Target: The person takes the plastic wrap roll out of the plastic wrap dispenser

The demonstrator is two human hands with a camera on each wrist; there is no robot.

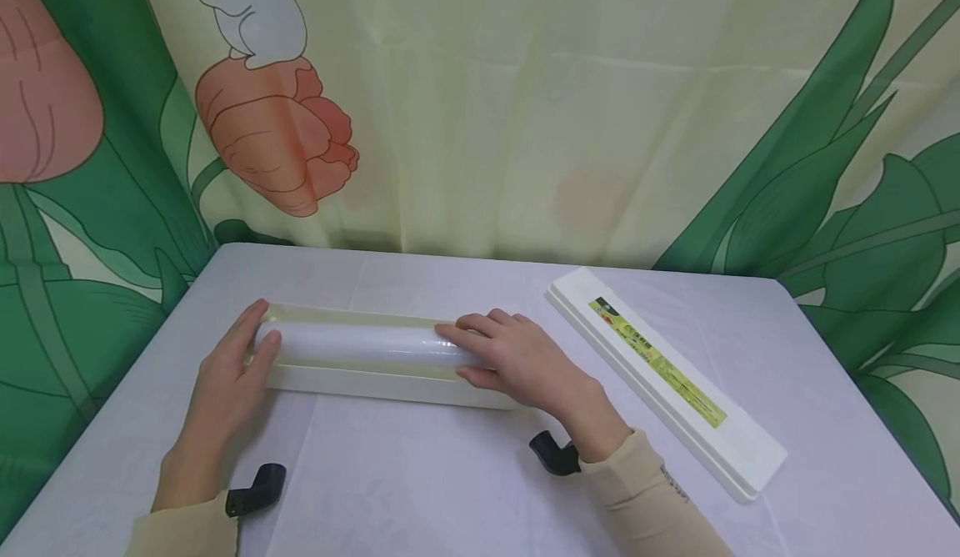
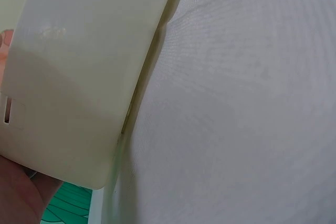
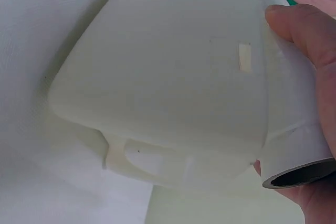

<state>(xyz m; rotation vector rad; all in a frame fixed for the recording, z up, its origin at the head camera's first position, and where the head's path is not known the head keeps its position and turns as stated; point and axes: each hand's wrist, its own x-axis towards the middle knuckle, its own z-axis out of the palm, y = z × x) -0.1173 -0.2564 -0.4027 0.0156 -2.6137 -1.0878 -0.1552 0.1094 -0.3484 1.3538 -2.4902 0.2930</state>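
A roll of clear plastic film point(image 1: 360, 343) lies lengthwise in a long, open white box point(image 1: 375, 384) on the table. At the box's left end is my left hand point(image 1: 225, 390), its fingertips at the back corner and its thumb over the roll's end. My right hand point(image 1: 525, 365) grips the roll's right end from above, forefinger stretched along the film. In the right wrist view, the hollow tube end of the roll point(image 3: 291, 129) sticks up past the box wall point(image 3: 173, 66), between thumb and fingers. The left wrist view shows the box's slotted front wall point(image 2: 79, 77), with the palm below its end.
A long white lid point(image 1: 720, 444) with a yellow-green label point(image 1: 660, 365) lies slantwise on the right of the table. White cloth point(image 1: 420, 474) covers the table. Behind it hangs a curtain point(image 1: 510, 123) printed with leaves, flowers and a rabbit. Black wrist mounts point(image 1: 258, 490) are on both wrists.
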